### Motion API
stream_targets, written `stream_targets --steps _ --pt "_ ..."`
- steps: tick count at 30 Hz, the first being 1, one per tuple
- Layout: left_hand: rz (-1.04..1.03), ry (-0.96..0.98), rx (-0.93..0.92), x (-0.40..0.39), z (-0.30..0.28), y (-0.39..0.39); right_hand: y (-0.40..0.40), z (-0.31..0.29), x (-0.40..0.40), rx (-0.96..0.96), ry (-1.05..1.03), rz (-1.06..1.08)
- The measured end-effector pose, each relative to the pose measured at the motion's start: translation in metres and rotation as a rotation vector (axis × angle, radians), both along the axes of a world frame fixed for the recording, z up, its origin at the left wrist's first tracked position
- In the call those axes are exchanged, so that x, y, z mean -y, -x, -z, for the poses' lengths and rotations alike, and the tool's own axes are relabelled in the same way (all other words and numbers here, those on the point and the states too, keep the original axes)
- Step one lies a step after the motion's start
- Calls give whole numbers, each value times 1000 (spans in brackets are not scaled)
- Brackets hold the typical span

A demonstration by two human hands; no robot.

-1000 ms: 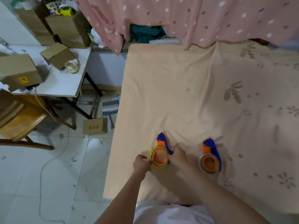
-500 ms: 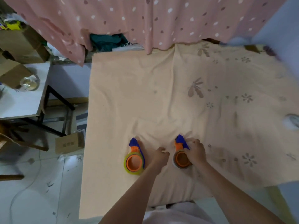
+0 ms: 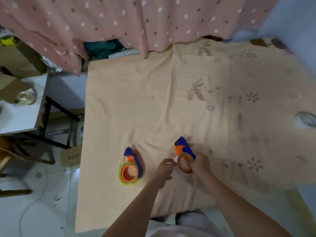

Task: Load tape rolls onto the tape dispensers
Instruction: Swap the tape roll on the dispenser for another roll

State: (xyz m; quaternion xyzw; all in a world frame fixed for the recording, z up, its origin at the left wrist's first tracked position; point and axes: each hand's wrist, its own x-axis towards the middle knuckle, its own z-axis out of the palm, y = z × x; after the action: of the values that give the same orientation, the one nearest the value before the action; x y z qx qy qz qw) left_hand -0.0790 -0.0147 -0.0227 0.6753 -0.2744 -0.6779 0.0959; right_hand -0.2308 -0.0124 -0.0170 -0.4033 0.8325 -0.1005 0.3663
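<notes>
Pink spotted curtain cloth (image 3: 136, 19) is hung across the far side, and under it a tabletop (image 3: 136, 100) is seen, covered with a peach cloth that has faint flower prints. To the left, a white side table (image 3: 18, 117) is stood on a tiled floor, with brown boxes (image 3: 15, 59) and a clear tape roll (image 3: 27, 96) kept on it. Two bare arms are reached out from the near edge. On the near middle of the peach cloth two tape dispensers are found, well apart from each other. The left dispenser (image 3: 130, 165) is blue and orange, lies flat, and a yellowish tape roll (image 3: 121, 175) is fitted around its orange wheel. The right dispenser (image 3: 184, 154) is tipped up on its edge and is held by the right hand (image 3: 201, 165), whose grip is closed around the wheel end, where a brownish tape roll (image 3: 180, 164) is seated. The left hand (image 3: 165, 171) is curled just beside it, with fingertips pinched narrow at the roll's edge; what is pinched cannot be told. Far right, one more tape roll (image 3: 306, 119) is left lying, blurred.
</notes>
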Motion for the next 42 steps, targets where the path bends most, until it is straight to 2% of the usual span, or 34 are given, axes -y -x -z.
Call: stream_targets --steps 5,9,12,17,24,32,42 --pt "-38 33 -172 11 -42 36 35 -36 -3 125 111 66" --pt "53 140 -298 18 -75 75 68 -70 -15 203 216 123" --pt "93 164 -318 14 -92 102 91 -87 -27 184 274 168" --pt "152 206 -468 18 -104 144 123 -115 -39 148 338 279" --pt "322 179 -569 6 -121 217 175 -131 -74 19 339 425" --pt "400 116 -453 -25 -112 311 254 -133 -115 -74 277 551" --pt "370 171 -338 -54 -102 471 418 -121 -152 8 340 560"
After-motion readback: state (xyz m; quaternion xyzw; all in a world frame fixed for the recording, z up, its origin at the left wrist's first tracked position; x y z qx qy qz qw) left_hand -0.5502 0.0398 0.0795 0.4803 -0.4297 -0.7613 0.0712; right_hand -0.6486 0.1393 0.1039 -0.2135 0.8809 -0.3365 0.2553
